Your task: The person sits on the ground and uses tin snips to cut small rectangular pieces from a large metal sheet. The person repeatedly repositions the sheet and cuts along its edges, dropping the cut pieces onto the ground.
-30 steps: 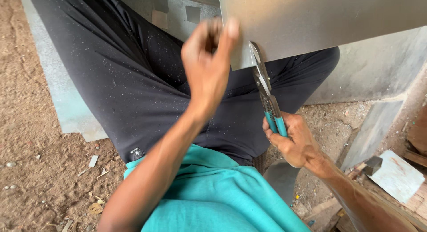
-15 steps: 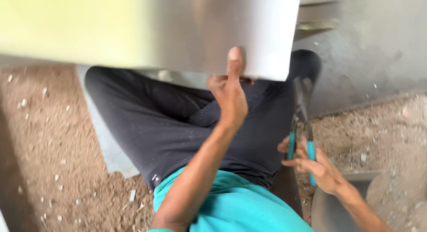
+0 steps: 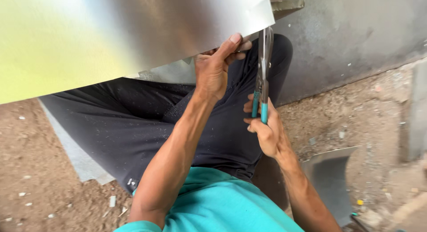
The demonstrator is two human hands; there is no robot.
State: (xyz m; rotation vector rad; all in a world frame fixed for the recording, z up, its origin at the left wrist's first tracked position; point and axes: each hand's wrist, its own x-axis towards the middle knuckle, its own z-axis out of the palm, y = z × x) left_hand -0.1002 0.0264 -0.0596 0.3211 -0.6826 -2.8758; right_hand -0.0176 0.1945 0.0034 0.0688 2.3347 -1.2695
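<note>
A large shiny metal sheet (image 3: 133, 32) fills the upper left of the head view, held up over my lap. My left hand (image 3: 215, 67) grips its lower edge near the right corner, thumb on top of the sheet. My right hand (image 3: 267, 129) is closed around the teal handles of metal snips (image 3: 263, 76). The snips point upward, and their blades meet the sheet's right edge just right of my left hand. I sit with dark trousers (image 3: 133, 125) and a teal shirt (image 3: 213, 201) below the sheet.
A grey metal sheet (image 3: 75, 152) lies under my legs on the dirt floor (image 3: 40, 187). Another curved sheet piece (image 3: 329, 178) lies at lower right. A large grey metal panel (image 3: 356, 36) stands behind, at upper right. Small scraps dot the ground.
The sheet has come to fill more of the view on the left. My right hand has raised the snips from beside my leg up to the sheet's right edge. My left hand keeps its grip.
</note>
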